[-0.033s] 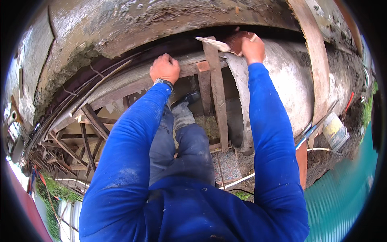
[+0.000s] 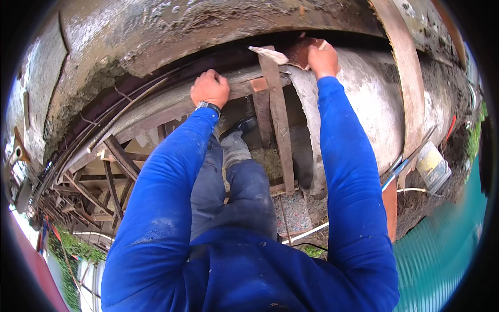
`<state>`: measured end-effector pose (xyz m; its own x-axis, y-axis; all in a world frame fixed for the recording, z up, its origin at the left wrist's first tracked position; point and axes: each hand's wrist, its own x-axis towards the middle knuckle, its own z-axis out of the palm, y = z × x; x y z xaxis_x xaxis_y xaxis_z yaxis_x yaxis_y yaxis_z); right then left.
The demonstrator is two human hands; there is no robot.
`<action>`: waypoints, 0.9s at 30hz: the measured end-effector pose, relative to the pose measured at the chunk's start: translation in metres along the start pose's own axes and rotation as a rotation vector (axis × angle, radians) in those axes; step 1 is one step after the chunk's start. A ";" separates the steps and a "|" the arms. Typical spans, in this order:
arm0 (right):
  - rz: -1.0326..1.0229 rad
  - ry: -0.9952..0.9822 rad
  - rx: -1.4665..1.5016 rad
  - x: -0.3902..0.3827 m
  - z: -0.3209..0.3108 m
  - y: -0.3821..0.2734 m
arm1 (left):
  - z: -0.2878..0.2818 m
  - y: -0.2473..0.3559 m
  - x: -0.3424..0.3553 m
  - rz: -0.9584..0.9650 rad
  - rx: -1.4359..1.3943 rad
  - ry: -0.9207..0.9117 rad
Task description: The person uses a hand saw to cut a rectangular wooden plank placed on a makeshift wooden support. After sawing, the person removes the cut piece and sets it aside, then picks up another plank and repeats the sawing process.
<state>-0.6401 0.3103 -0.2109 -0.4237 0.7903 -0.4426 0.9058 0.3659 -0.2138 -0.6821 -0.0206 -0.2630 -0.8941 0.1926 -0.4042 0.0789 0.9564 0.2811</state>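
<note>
My left hand is closed over the far edge of a weathered wooden beam, its fingertips partly hidden. Farther right, my right hand grips a flat reddish-brown piece; its exact kind is unclear. Beside that piece, a pale, pointed, mortar-like piece lies across the top of an upright wooden plank. Both stand by the broken rim of a large grey concrete pipe, below my right wrist.
Wet, muddy concrete spans the far side above a dark gap. A long board crosses the pipe at right. A dirty bucket and green corrugated sheet lie right. Timber bracing and thin rods stand left.
My right hand and the reddish-brown piece have shifted very slightly left and up. My left hand stays on the beam, while the whole view has drifted slightly.
</note>
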 end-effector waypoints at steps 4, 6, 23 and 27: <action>-0.002 -0.018 0.005 0.020 0.013 0.011 | 0.003 0.002 0.002 -0.003 0.017 -0.010; 0.020 0.023 -0.014 0.019 0.017 0.008 | 0.002 0.002 0.003 -0.006 0.032 -0.020; 0.079 0.085 -0.064 0.020 0.021 -0.022 | 0.002 0.009 0.015 -0.060 0.058 -0.082; 0.084 0.084 -0.088 0.017 0.022 -0.022 | 0.002 0.010 0.012 -0.046 0.048 -0.080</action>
<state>-0.6675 0.3049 -0.2331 -0.3481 0.8570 -0.3801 0.9366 0.3357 -0.1008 -0.6907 -0.0087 -0.2668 -0.8596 0.1628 -0.4843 0.0612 0.9738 0.2189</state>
